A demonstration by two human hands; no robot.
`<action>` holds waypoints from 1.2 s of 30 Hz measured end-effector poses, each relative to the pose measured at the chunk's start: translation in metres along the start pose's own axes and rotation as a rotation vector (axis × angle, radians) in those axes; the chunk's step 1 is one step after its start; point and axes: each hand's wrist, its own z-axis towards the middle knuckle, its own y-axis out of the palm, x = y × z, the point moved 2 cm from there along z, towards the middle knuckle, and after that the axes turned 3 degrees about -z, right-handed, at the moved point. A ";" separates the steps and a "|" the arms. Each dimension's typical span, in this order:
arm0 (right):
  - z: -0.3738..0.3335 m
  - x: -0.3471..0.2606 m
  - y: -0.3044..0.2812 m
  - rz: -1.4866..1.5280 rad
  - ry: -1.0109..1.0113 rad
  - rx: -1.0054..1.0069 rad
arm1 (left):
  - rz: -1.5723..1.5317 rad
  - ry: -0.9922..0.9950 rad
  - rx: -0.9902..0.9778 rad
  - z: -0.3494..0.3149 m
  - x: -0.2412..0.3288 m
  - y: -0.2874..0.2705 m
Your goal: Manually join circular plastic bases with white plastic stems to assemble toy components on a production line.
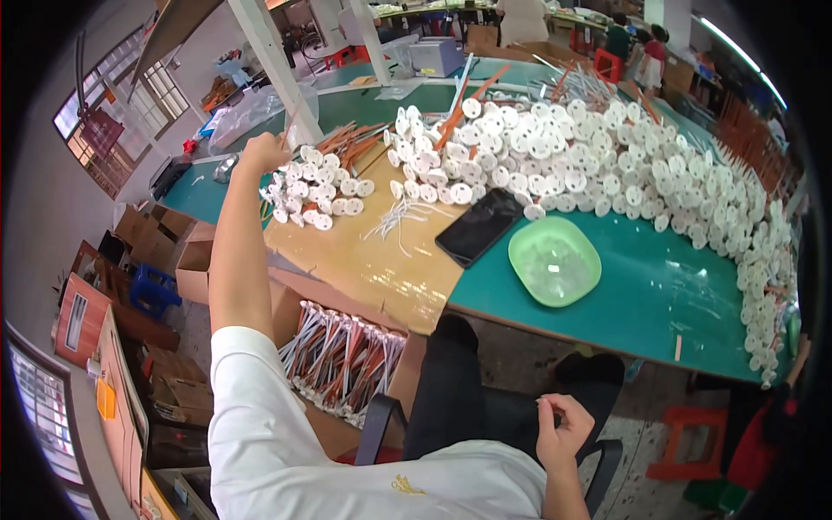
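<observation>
My left arm is stretched forward over the table's left side. At its end my left hand [264,152] is closed, with a thin brownish strip showing above the fingers; what they grip is too small to name. Just right of it lies a small heap of white round discs [316,185] with holes, attached to brown leads [354,143]. My right hand [565,426] hovers over my lap, its fingers curled in and nothing visible in them. A green bowl [555,260] with small clear pieces inside stands at the table's front edge, beside a dark phone [479,227].
A long pile of similar white discs [572,147] runs across the green table [641,277] to the right. Loose white strips [403,217] lie on brown board. Below, a carton holds bundled leads [342,360]. A red stool [689,442] and another person's arm [799,360] are at right.
</observation>
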 end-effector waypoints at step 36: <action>0.098 -0.124 0.048 -0.305 -0.923 -0.474 | -1.985 0.161 -0.555 -0.405 0.148 0.093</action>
